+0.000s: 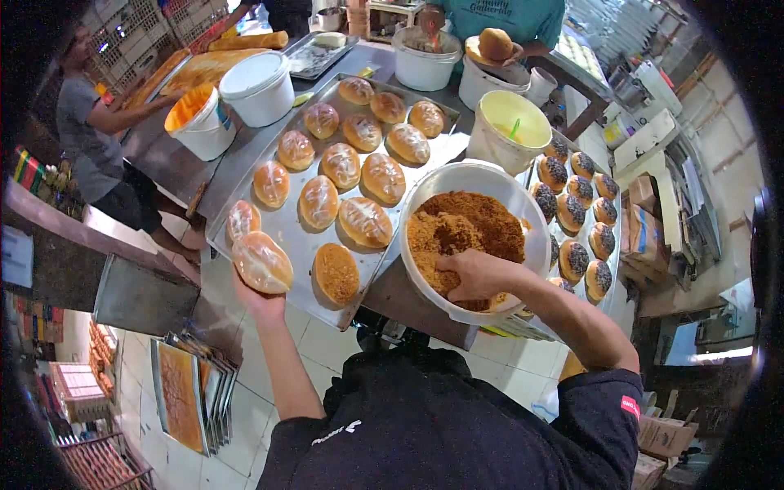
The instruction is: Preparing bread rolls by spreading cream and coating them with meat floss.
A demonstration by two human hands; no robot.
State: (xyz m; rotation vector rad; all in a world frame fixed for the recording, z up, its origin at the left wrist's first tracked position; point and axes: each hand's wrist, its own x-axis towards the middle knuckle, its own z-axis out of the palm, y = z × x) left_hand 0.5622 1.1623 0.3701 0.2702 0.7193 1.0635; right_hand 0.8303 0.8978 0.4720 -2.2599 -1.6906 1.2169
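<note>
My left hand (260,296) holds a glazed oval bun (263,263) with white streaks over the front left of a metal tray (377,278) of similar buns. Near that tray's front sits one bun (335,274) coated in brown crumbs. My right hand (474,278) is down in a white bowl (416,180) of brown crumbs (482,229), its curled fingertips partly buried among them. To the right of the bowl, a second tray (614,245) bears buns topped with dark sprinkles (576,260).
A cream bucket (506,135) stands behind the bowl, white tubs (257,94) and an orange-lined bucket (200,135) along the back. One co-worker (94,139) works at left; another (514,24) holds a round bun across the table. Stacked pans (184,392) stand at lower left.
</note>
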